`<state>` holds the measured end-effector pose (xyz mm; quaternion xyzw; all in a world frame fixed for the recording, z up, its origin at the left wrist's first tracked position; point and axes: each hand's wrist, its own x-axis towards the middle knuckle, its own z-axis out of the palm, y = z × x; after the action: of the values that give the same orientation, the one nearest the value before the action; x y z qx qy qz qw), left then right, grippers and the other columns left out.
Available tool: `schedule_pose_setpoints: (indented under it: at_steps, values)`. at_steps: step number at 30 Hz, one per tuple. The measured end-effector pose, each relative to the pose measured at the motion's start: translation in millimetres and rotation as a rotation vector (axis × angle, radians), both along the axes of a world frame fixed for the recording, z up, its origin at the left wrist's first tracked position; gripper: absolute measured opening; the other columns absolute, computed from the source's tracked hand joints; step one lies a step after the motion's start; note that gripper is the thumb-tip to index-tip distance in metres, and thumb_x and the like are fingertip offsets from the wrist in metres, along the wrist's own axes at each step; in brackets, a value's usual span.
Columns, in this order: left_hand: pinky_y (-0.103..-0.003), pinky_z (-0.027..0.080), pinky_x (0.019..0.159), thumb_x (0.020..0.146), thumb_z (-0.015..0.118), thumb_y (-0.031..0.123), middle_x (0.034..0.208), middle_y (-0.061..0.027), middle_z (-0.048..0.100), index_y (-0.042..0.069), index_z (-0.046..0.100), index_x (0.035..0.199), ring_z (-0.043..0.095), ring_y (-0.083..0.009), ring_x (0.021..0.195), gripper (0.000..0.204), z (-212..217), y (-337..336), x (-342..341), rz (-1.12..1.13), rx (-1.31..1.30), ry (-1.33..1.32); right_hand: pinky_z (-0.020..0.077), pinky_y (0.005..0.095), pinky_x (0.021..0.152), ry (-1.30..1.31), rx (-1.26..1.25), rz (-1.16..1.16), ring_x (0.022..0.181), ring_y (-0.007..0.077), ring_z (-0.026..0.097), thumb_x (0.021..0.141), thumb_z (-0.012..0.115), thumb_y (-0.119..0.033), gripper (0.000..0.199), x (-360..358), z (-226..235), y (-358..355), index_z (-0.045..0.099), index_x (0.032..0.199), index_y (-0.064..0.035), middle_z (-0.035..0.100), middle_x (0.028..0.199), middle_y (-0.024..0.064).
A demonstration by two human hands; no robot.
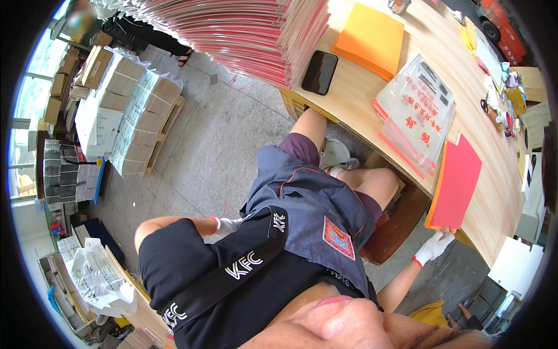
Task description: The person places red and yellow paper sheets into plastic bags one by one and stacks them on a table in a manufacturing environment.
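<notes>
Presently, the right hand [433, 248] touches with its fingertips the red sheets [458, 183] at the counter's [499, 200] edge. How closed its grip is, or the left hand's [228, 225], I cannot tell. Nearby, clear plastic sleeves [414, 113] carry red writing.

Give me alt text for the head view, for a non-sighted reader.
A person seated at a wooden table touches the edge of red and orange sheets with the white-gloved right grip; the gloved left grip is beside the apron. Also in view: a clear packet, a phone, a tall pile.
</notes>
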<state>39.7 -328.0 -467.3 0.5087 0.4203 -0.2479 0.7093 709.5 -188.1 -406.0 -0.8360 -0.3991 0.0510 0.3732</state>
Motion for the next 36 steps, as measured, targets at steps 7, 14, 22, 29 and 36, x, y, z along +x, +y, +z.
schedule_pose_setpoints:
  at_steps: [7, 14, 22, 29, 36]
  values:
    - [-0.039, 0.041, 0.101, 0.078, 0.067, 0.039, 0.132, -0.0156, 0.054, 0.015, 0.047, 0.135, 0.053, -0.0309, 0.121, 0.065, -7.2, 6.1, 14.5, 0.083, 0.068, 0.078, 0.0419, 0.0359, 0.095, 0.441, 0.254, -0.415, 0.109, 0.0255, 0.056, 0.092, 0.047, -0.017, 0.039, 24.5, -35.8, -15.2, 0.043, 0.128, -0.0019, 0.058, 0.121, 0.0146]
    - [-0.04, 0.041, 0.1, 0.079, 0.066, 0.039, 0.129, -0.016, 0.055, 0.015, 0.049, 0.134, 0.054, -0.0314, 0.119, 0.062, -9.1, 23.4, 12.7, 0.029, 0.093, 0.105, 0.0424, 0.0402, 0.098, 1.078, 0.309, -0.339, 0.128, 0.0229, 0.043, 0.093, 0.047, -0.036, 0.06, 43.0, -68.4, -23.4, 0.028, 0.145, -0.0121, 0.04, 0.142, 0.0156]
    - [-0.04, 0.042, 0.099, 0.08, 0.063, 0.04, 0.127, -0.0164, 0.057, 0.014, 0.05, 0.132, 0.055, -0.032, 0.117, 0.059, -16.2, 59.5, 6.3, 0.003, 0.148, 0.166, 0.0403, 0.0396, 0.104, 1.394, 0.469, -0.291, 0.13, 0.0236, 0.041, 0.094, 0.051, -0.045, 0.052, 73.3, -54.6, -2.8, 0.042, 0.139, -0.0192, 0.041, 0.143, 0.0075]
    - [-0.04, 0.043, 0.098, 0.081, 0.062, 0.04, 0.124, -0.0167, 0.058, 0.014, 0.052, 0.13, 0.056, -0.0325, 0.115, 0.056, -14.5, 92.4, 1.9, -0.017, 0.252, 0.196, 0.0527, 0.0361, 0.086, 1.217, 0.429, -0.014, 0.113, 0.0248, 0.057, 0.096, 0.051, -0.015, 0.043, 94.8, -75.2, -5.8, 0.041, 0.137, -0.0116, 0.051, 0.132, 0.0066]
    - [-0.041, 0.043, 0.096, 0.082, 0.06, 0.041, 0.122, -0.0171, 0.06, 0.014, 0.053, 0.129, 0.057, -0.033, 0.114, 0.054, -11.7, 141.0, 19.9, 0.037, 0.402, 0.188, 0.0511, 0.0384, 0.091, 1.254, 0.608, 0.039, 0.115, 0.0239, 0.056, 0.096, 0.05, -0.009, 0.047, 59.7, -48.2, 7.3, 0.036, 0.141, -0.011, 0.05, 0.132, 0.0092]
